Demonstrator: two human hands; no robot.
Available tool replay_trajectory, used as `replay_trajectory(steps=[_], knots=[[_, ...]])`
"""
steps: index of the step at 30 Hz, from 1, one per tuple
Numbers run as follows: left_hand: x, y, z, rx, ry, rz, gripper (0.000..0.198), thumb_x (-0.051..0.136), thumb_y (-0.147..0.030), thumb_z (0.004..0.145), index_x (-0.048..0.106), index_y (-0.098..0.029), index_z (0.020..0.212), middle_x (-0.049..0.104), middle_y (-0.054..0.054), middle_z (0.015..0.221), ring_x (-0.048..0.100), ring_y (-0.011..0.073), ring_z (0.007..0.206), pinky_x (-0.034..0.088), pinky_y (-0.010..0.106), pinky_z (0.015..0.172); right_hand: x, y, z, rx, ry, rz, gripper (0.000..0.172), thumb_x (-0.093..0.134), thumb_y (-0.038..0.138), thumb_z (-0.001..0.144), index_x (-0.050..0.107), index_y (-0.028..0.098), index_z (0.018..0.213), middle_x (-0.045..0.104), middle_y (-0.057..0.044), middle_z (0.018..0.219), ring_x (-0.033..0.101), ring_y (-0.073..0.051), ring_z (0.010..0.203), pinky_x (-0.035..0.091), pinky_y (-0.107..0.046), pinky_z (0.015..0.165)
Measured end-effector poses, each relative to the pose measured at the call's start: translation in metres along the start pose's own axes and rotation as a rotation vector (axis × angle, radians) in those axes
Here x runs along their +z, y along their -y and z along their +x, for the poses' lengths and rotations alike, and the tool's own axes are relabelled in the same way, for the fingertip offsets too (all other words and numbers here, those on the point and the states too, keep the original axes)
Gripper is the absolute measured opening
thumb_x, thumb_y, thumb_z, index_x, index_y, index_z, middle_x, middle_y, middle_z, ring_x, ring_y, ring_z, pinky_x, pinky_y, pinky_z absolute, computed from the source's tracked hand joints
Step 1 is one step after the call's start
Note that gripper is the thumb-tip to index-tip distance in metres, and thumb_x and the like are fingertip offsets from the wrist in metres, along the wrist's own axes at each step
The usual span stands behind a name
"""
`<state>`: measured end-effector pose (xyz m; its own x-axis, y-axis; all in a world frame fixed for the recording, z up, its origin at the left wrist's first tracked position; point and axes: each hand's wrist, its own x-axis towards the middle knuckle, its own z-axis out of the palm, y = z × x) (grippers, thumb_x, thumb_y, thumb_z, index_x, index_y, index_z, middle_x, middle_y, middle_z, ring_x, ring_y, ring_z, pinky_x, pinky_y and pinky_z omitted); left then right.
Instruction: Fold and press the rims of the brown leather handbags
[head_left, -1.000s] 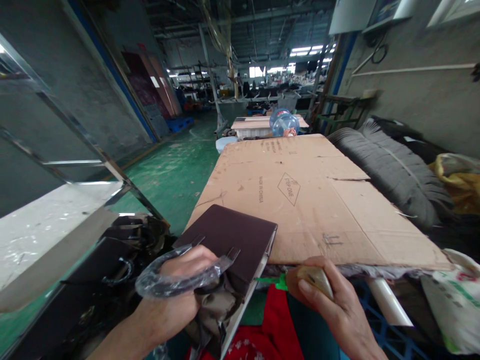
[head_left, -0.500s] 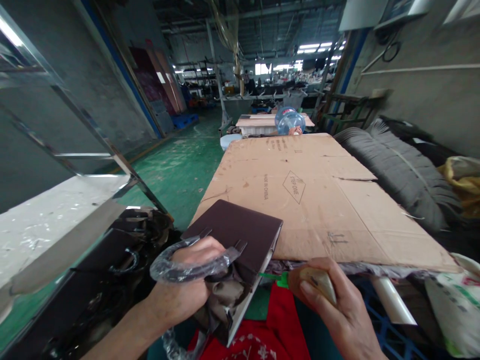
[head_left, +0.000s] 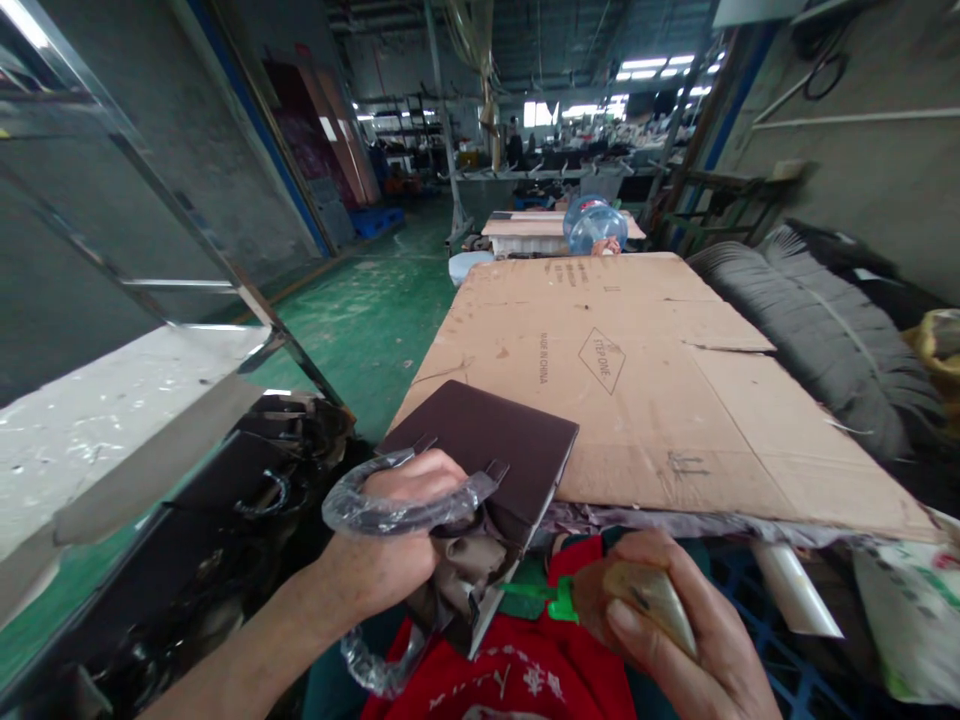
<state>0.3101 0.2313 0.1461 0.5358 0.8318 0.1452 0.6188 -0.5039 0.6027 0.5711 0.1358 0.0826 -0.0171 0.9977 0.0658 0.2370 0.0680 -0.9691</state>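
A dark brown handbag rests tilted on the near left edge of the cardboard. Its handles are wrapped in clear plastic, one handle arching over my left hand. That hand reaches through the arch and is closed on the bag near its opening, its fingertips partly hidden. Greyish lining bulges out below it. My right hand is wrapped round a worn, wooden-looking handle of a tool. The tool's thin green tip points left and meets or nearly meets the bag's pale side edge; contact is unclear.
A large cardboard sheet covers the table. Black plastic-wrapped bags lie at left beside a metal rack. Dark grey material is piled at right. A blue water bottle lies beyond the table, and a blue crate stands below right.
The green tip has moved down along the bag's side edge, towards me. Both hands keep their grip. The whole view has shifted slightly.
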Motion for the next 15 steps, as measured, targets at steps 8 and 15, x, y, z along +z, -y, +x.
replay_trajectory(steps=[8, 15], knots=[[0.002, -0.001, -0.001, -0.016, 0.005, -0.066, 0.026, 0.046, 0.001, 0.074, 0.065, -0.016, 0.079, 0.064, 0.002, 0.087, 0.059, 0.0124, 0.079, 0.049, 0.023, 0.070, 0.008, 0.006, -0.012, -0.011, -0.057, 0.013, 0.019, 0.056, 0.045, 0.089, 0.057, 0.027, 0.097, 0.063, -0.002, 0.079, 0.060, -0.022, 0.065, 0.050, -0.029, 0.055], [0.006, 0.003, -0.004, -0.015, -0.008, -0.048, 0.032, 0.045, 0.004, 0.072, 0.066, -0.018, 0.084, 0.064, 0.002, 0.089, 0.060, 0.0145, 0.082, 0.049, 0.026, 0.073, 0.010, 0.001, -0.016, -0.023, -0.135, -0.067, 0.024, 0.061, 0.043, 0.086, 0.056, 0.025, 0.101, 0.063, -0.003, 0.083, 0.060, -0.021, 0.067, 0.049, -0.027, 0.055]])
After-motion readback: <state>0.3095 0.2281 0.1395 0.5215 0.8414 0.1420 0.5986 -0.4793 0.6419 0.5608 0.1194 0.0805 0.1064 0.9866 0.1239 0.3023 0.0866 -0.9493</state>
